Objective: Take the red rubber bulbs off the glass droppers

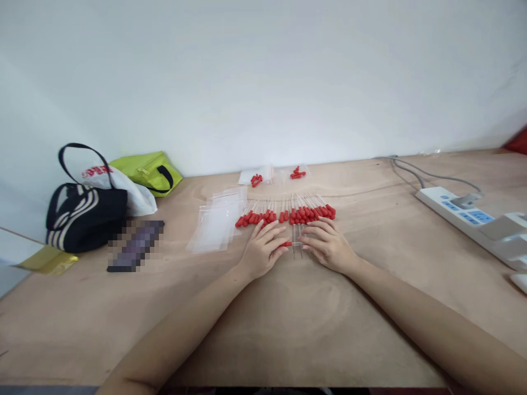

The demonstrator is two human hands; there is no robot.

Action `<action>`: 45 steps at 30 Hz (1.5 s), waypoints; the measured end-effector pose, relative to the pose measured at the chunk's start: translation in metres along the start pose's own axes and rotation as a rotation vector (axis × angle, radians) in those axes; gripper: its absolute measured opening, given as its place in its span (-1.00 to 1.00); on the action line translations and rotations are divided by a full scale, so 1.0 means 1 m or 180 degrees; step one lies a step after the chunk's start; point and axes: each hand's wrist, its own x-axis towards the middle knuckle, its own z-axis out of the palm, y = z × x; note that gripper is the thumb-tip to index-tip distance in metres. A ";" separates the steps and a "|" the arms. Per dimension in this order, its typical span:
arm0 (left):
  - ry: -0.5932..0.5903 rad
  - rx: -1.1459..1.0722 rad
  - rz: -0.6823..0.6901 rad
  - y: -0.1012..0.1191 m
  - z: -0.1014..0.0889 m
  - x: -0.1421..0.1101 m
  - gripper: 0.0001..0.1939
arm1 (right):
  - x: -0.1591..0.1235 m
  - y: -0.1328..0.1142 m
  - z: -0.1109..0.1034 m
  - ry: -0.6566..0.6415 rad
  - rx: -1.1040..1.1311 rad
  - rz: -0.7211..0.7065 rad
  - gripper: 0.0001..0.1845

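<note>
My left hand [262, 251] is closed on the red rubber bulb of a glass dropper [289, 243], which lies level between my hands. From the other side, my right hand [328, 244] pinches the clear tube end of that dropper. A couple of bare glass tubes [295, 253] point toward me just below it. Right beyond my fingers lies a row of red-bulbed droppers [308, 213], their clear tubes pointing to the wall. Clear zip bags [216, 222] are spread left of the row.
Two small bags with red-bulbed pieces [256, 180] lie near the wall. A black bag [88, 214], a white plastic bag [138, 192] and a lime-green bag [144, 167] stand at left, by a blurred-out dark flat object [138, 247]. A power strip [457, 211] with cables lies at right.
</note>
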 end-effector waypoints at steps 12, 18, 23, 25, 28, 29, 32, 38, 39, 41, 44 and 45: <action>0.0323 0.0001 0.0207 0.005 0.004 0.000 -0.89 | 0.002 -0.007 -0.003 -0.0214 0.0255 0.0126 -0.80; 0.0378 0.0145 0.0222 0.006 -0.001 -0.005 -0.89 | 0.002 -0.012 -0.005 -0.0018 0.0081 0.0001 -0.83; 0.0281 0.0128 0.0201 0.008 -0.004 -0.005 -0.85 | 0.002 -0.013 -0.004 -0.0049 -0.0038 -0.0047 -0.83; 0.0284 0.0107 0.0221 0.008 -0.004 -0.005 -0.86 | 0.002 -0.013 -0.004 -0.0067 -0.0091 -0.0099 -0.83; 0.0325 0.0098 0.0237 0.008 -0.003 -0.006 -0.87 | 0.002 -0.013 -0.004 -0.0022 -0.0145 -0.0125 -0.82; 0.0335 0.0090 0.0231 0.008 -0.003 -0.006 -0.87 | 0.002 -0.014 -0.004 -0.0028 -0.0156 -0.0118 -0.82; 0.0335 0.0039 0.0201 0.007 -0.001 -0.007 -0.85 | 0.002 -0.015 -0.004 -0.0089 -0.0165 -0.0061 -0.81; 0.0637 -0.0122 -0.0037 0.000 -0.007 -0.013 -0.87 | -0.001 -0.002 -0.012 0.0146 -0.0135 0.0149 -0.81; 0.0714 -0.0140 -0.0150 -0.002 -0.009 -0.015 -0.88 | -0.002 0.002 -0.014 0.0201 -0.0133 0.0274 -0.81; 0.0780 -0.0183 -0.0396 -0.005 -0.012 -0.018 -0.88 | -0.004 0.009 -0.015 0.0184 -0.0064 0.0549 -0.81; 0.0859 -0.0172 -0.0894 -0.011 -0.016 -0.020 -0.83 | -0.007 0.011 -0.011 -0.0065 0.0123 0.0843 -0.75; 0.0929 -0.0131 -0.1088 -0.014 -0.017 -0.020 -0.81 | -0.008 0.010 -0.009 -0.0129 0.0148 0.0911 -0.73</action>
